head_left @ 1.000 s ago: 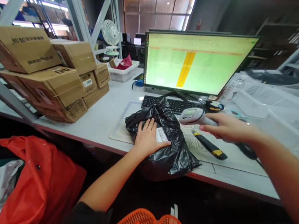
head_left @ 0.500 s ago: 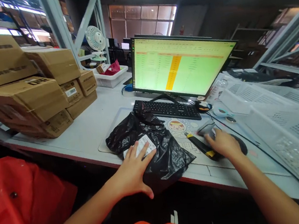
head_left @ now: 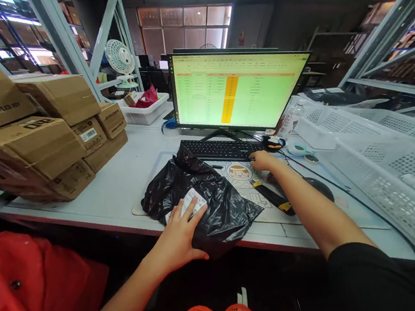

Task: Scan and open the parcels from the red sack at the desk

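A black plastic bag (head_left: 223, 206) lies crumpled at the desk's front edge, a white printed label (head_left: 194, 197) on it. My left hand (head_left: 179, 234) rests on the bag with its fingers spread over the label, pressing it without gripping. My right hand (head_left: 265, 162) reaches to the right end of the black keyboard (head_left: 222, 148), fingertips on or just over the keys, holding nothing visible. Beside my right forearm lies a black and yellow utility knife (head_left: 271, 197). A rounded black object (head_left: 319, 188) shows past the forearm.
Behind the keyboard stands a monitor (head_left: 200, 96) with a spreadsheet. Cardboard boxes (head_left: 51, 144) are stacked at left, near a white basket (head_left: 145, 113) and a fan (head_left: 120, 57). White perforated baskets (head_left: 379, 169), tape rolls (head_left: 297, 149) and a cable are at right. Red cloth (head_left: 46, 291) hangs lower left.
My right hand has left the grey object beside the utility knife and moved forward and left to the keyboard. My left hand stays on the bag. The view has shifted slightly.
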A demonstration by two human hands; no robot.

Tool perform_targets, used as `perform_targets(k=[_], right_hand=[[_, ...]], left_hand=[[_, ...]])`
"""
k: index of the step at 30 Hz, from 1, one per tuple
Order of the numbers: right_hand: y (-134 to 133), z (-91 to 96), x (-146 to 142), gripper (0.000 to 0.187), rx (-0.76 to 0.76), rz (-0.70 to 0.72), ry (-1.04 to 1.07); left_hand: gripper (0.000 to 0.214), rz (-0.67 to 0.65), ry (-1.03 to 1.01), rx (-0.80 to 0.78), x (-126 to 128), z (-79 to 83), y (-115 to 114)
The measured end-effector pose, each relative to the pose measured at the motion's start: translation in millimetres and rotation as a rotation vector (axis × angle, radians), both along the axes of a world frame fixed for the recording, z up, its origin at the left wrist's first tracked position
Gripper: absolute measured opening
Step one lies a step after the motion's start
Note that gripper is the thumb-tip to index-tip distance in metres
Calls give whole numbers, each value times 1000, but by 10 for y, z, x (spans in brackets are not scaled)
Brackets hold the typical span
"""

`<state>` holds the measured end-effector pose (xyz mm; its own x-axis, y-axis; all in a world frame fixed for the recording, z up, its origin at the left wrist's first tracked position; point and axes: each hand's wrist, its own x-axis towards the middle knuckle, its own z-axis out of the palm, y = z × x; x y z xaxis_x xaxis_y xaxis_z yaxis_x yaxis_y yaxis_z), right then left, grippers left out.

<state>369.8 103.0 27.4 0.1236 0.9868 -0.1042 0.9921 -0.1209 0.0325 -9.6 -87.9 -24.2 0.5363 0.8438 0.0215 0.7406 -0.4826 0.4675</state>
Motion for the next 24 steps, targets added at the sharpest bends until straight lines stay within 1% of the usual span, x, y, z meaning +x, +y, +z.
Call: perform_targets(k=[4, 8, 13, 16, 18, 20, 22, 24], right_hand=[[37, -10, 29, 41, -1, -24, -9], [64, 23, -25, 39, 7, -32, -16], [65, 70, -160, 48, 24, -13, -15], [8, 130, -257, 47, 10, -5, -20], [-117, 179, -318, 45, 4, 17, -25], [-350, 209, -363, 43, -9, 43, -33], [-684, 197, -382, 43, -25, 56, -48], [-1069, 125, -374, 45, -33, 65, -60]], left_hand=[[127, 3, 9, 5, 5, -13, -12], [128, 2, 19, -3, 17, 1, -18], [129, 0, -2, -21, -9, 72, -27], [129, -66, -3, 4, -93, 96, -54], [132, -140, 14, 67, -165, 74, -68], [127, -183, 38, 145, -234, 30, -63], [110, -183, 20, 201, -297, -8, -31], [89, -167, -90, 212, -355, -19, 30]])
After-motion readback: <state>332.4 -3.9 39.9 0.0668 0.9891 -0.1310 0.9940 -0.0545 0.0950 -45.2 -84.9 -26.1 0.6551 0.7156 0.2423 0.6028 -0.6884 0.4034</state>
